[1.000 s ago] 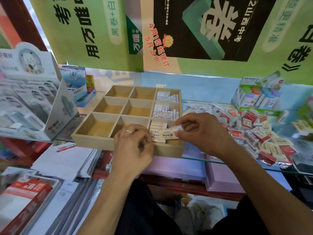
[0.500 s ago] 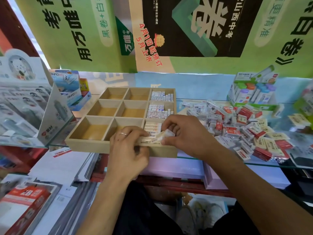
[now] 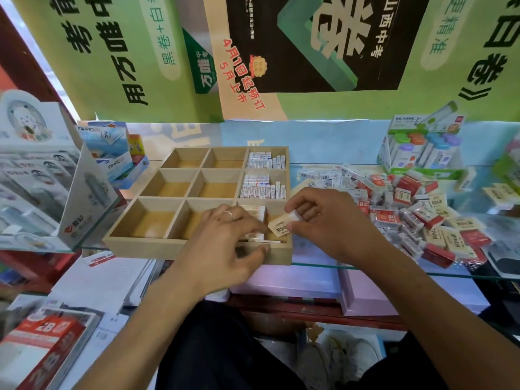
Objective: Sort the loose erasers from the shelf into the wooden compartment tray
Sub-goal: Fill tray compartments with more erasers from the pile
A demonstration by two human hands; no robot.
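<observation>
A cream eraser [image 3: 282, 224] is pinched by the right hand [image 3: 323, 220] over the wooden tray's [image 3: 135, 246] near-right compartment; stacked erasers [image 3: 254, 213] there are pressed by the left hand's [image 3: 225, 243] curled fingers.

Glass shelf [image 3: 323, 267] — wooden tray [image 3: 197, 250], loose eraser pile [image 3: 416, 218], display boxes [image 3: 422, 153] — left and right.

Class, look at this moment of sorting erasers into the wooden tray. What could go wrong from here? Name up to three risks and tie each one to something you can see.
1. The right hand pinches the cream eraser only by its end, so it could slip.
2. The left hand covers the near-right compartment, so stacked erasers might get knocked askew.
3. The wooden tray sits at the glass shelf edge; a push could tip it off.
</observation>
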